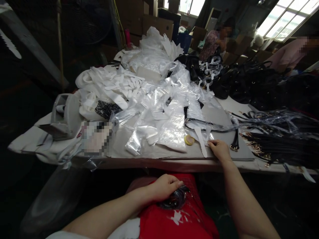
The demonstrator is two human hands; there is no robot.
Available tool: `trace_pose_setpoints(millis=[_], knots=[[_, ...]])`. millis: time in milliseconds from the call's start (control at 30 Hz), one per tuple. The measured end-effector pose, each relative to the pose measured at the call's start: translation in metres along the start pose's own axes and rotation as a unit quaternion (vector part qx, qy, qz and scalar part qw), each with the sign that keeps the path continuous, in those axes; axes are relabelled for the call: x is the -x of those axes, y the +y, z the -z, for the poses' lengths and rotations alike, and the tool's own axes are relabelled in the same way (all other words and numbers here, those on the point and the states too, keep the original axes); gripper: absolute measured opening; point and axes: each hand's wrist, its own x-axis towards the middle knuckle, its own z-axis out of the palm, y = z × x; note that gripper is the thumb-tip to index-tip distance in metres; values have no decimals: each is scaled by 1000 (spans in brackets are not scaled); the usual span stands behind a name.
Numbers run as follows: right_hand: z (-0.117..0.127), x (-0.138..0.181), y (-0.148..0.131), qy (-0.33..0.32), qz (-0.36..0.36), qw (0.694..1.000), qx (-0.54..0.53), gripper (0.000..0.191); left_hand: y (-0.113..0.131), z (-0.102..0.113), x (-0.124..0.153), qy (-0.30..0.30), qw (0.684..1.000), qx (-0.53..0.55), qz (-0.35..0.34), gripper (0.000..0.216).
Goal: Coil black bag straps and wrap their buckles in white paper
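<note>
My left hand [167,186] is closed on a coiled black strap [177,198] with clear plastic about it, over the red apron [159,219] on my lap. At the table's front edge, my right hand [219,150] pinches the end of a thin whitish strip [208,133] between thumb and fingers. Just left of those fingertips lies a white strip with a toothed edge [200,141]. A small yellow tape roll [189,140] is beside it. Black straps in clear plastic [211,123] run across the table behind my right hand.
Clear plastic bags [171,122] cover the table's middle. More white strips [124,84] are heaped at left, behind a grey tape dispenser [65,116]. Black straps with gold-coloured clasps [276,144] and black bags [249,83] pile up at right. Two people are beyond the table.
</note>
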Motion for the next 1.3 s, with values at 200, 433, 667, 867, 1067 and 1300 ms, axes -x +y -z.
trace_pose_setpoints(millis=[200, 433, 667, 867, 1067, 1300], knots=[[-12, -4, -7, 8, -56, 998, -10, 25, 3, -1, -2, -7, 1000, -15, 6, 54], [-6, 4, -14, 32, -3, 998, -54, 22, 10, 0, 2, -10, 999, -31, -2, 48], [-8, 2, -35, 58, -73, 994, -49, 20, 10, -3, -2, -11, 998, -58, -9, 49], [-9, -3, -40, 119, -177, 972, -102, 31, 15, 0, 3, -5, 997, -78, -15, 49], [-3, -3, -29, 143, -232, 933, -234, 31, 21, 0, 7, 3, 996, -87, -14, 47], [10, -3, -28, 39, -199, 890, -409, 28, 14, 0, 5, 4, 996, -83, -30, 45]])
